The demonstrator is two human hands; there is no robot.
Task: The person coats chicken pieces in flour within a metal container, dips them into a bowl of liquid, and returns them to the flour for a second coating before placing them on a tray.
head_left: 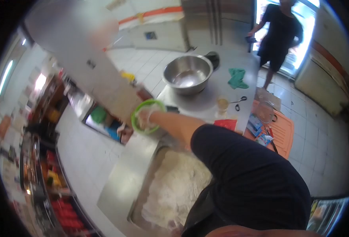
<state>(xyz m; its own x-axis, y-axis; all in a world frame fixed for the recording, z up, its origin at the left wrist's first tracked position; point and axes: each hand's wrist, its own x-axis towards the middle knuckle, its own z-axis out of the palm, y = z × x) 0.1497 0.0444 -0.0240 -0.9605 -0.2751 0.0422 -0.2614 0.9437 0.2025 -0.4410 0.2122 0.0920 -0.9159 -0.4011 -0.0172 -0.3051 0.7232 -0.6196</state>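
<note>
My right hand (pixel 144 117), in what looks like a thin clear glove, reaches into a bright green bowl (pixel 133 122). Pale stuff shows around the hand, and blur hides what its fingers do. Below my outstretched arm is a sunken metal tray (pixel 139 203) with white, flour-like powder (pixel 176 183) spread over it. At the tray's lower edge only a small part of my left hand (pixel 176 228) shows, close to the powder. Its fingers are not clear.
A large steel bowl (pixel 188 87) stands on the metal table, with a green cloth (pixel 237 78), scissors (pixel 240 102) and a small cup (pixel 222 104) to its right. An orange plastic lid or stand (pixel 284 136) holds packets. Another person (pixel 280 33) stands by a lit fridge.
</note>
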